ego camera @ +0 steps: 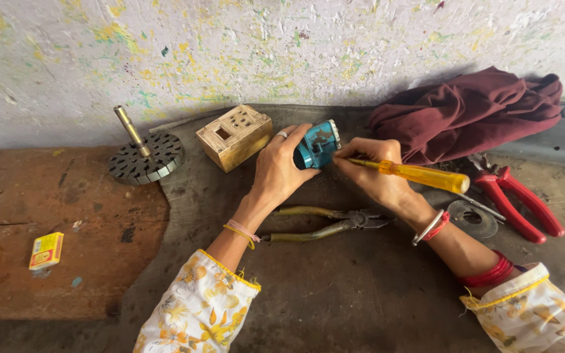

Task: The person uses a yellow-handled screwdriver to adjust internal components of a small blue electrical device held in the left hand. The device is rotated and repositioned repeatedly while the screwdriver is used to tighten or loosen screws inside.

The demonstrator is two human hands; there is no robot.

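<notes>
Hands closed: our left (281,171) gripped the chipped teal metal casing (316,145), our right (374,171) a yellow-handled screwdriver (413,174) against it.

Soft, even daylight; sharp focus, mild wide-angle bending at edges.

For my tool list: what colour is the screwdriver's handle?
Translucent yellow-orange plastic screwdriver handle, held in the right hand; head view.

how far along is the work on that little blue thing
Done: tools lie out, the pliers on the mat. In hand: the left hand grips the blue device while the right hand works a yellow-handled screwdriver into it. Left: its casing looks closed.
</notes>
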